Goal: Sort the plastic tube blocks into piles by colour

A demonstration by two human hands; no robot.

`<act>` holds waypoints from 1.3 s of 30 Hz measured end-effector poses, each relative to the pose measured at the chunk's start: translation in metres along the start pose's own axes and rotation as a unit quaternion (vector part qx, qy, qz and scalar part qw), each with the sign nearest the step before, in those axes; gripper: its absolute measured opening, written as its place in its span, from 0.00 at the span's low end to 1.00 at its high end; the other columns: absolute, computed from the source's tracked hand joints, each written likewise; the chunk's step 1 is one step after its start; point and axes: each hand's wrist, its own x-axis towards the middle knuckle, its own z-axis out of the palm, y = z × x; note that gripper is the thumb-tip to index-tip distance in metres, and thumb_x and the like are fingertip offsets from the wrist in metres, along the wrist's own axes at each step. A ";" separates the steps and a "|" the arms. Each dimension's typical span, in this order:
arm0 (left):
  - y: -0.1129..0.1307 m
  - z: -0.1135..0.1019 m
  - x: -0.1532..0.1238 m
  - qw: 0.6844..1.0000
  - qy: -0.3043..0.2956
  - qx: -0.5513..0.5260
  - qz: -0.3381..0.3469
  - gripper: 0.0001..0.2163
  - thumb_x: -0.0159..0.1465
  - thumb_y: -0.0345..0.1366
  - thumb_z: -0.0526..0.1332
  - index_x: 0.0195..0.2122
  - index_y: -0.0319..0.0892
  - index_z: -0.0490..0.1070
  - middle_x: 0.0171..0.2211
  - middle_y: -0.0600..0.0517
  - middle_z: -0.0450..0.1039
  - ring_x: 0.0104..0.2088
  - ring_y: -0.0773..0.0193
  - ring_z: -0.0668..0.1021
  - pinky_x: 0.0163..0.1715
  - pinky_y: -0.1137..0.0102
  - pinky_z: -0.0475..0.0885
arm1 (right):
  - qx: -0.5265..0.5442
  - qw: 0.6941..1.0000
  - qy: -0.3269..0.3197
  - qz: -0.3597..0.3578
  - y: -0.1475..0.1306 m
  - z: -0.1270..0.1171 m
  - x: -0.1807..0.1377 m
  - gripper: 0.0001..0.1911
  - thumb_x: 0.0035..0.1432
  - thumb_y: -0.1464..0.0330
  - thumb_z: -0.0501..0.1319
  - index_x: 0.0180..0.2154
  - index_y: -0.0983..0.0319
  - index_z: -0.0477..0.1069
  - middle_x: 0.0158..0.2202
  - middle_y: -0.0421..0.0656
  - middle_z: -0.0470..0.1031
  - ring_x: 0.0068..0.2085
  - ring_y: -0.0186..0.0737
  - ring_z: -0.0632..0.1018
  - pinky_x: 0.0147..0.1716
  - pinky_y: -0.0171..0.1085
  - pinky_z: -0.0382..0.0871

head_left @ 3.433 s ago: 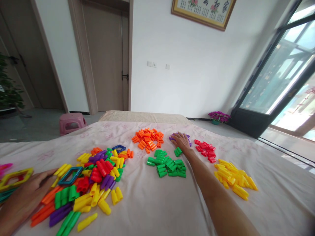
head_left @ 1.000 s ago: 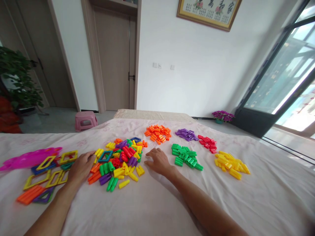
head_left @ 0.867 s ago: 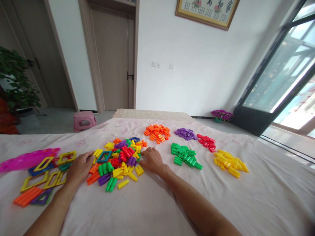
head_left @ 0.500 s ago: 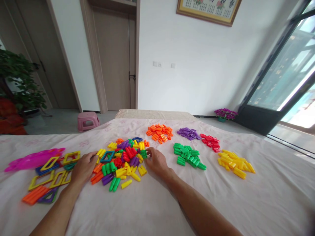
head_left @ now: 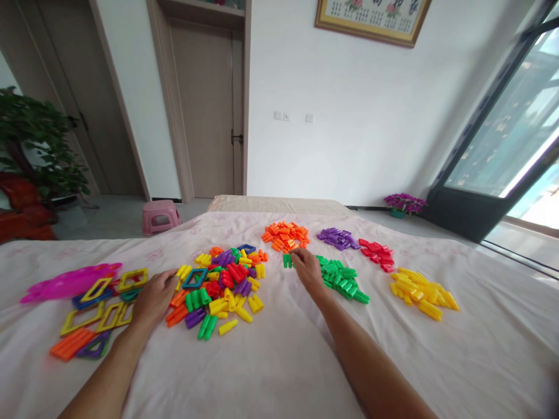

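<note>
My right hand point(head_left: 307, 269) pinches a green plastic building block point(head_left: 287, 261) by its side, above the cloth between the mixed pile and the green pile point(head_left: 340, 278). Resting at the left edge of the mixed pile of coloured blocks point(head_left: 227, 294), my left hand point(head_left: 154, 295) has loosely bent fingers, thumb apart. Its fingertips are next to a yellow block point(head_left: 183, 273); whether they touch it is unclear. A teal square frame piece point(head_left: 194, 270) lies on that pile.
Single-colour piles stand further out: orange point(head_left: 285, 235), purple point(head_left: 338, 238), red point(head_left: 377, 254) and yellow point(head_left: 424, 292). Left of my left hand lie magnetic frame tiles point(head_left: 82, 319), an orange block point(head_left: 72, 343) and a pink plastic item point(head_left: 70, 283). Beyond the table stands a pink stool point(head_left: 161, 217).
My right hand has moved right, away from the mixed pile, carrying a green block out of it. My left hand stays at the pile's left edge. The view has shifted slightly.
</note>
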 end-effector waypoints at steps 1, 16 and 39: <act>0.000 0.000 0.000 1.000 0.000 0.000 0.001 0.24 0.65 0.48 0.49 0.53 0.39 0.74 0.53 0.42 0.75 0.52 0.51 0.76 0.51 0.62 0.71 | -0.033 0.999 0.017 0.002 0.003 -0.012 0.006 0.16 0.57 0.66 0.52 0.38 0.61 0.77 0.37 0.44 0.80 0.37 0.41 0.78 0.38 0.36 0.68; 0.003 -0.001 -0.001 1.000 0.005 -0.001 -0.002 0.24 0.65 0.47 0.49 0.53 0.39 0.74 0.53 0.42 0.75 0.52 0.51 0.76 0.49 0.65 0.71 | -0.287 0.958 0.025 -0.001 0.006 -0.067 0.015 0.15 0.59 0.69 0.53 0.36 0.59 0.79 0.42 0.47 0.80 0.47 0.47 0.75 0.49 0.42 0.63; 0.001 0.000 0.002 1.000 0.001 0.013 0.001 0.24 0.64 0.47 0.51 0.53 0.39 0.74 0.52 0.41 0.75 0.51 0.51 0.77 0.49 0.63 0.71 | -0.090 0.964 -0.162 -0.189 -0.019 0.043 -0.037 0.10 0.57 0.73 0.59 0.41 0.58 0.70 0.44 0.43 0.73 0.44 0.40 0.74 0.44 0.36 0.68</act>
